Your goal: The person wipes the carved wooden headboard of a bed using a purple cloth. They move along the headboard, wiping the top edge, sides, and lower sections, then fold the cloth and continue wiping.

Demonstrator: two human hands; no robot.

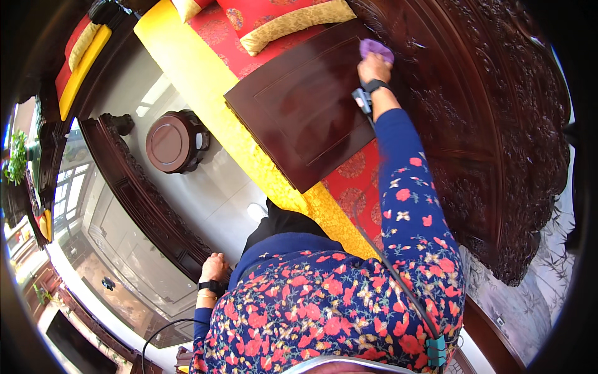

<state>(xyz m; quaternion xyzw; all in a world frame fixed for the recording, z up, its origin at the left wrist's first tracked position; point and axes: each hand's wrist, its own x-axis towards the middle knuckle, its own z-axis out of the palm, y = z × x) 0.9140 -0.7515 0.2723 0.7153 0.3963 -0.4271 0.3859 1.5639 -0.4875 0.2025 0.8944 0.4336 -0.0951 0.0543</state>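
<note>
My right hand (pixel 374 70) is stretched far forward, closed on a purple cloth (pixel 375 50). The cloth lies at the far corner of a small dark wooden table (pixel 303 100), beside the carved backrest. The table has a glossy top with an inset panel line and stands on the red and yellow seat covering. My left hand (pixel 215 267) is low at the left, at the carved edge of a large glass-topped table (pixel 126 224); its fingers are partly hidden, so I cannot tell whether it grips that edge.
The carved wooden backrest (pixel 462 93) rises on the right. Red and gold cushions (pixel 299 23) lie behind the small table. A round wooden stool (pixel 168 142) stands on the tiled floor at the left. Black cables (pixel 397 276) run beside my right arm and near my left.
</note>
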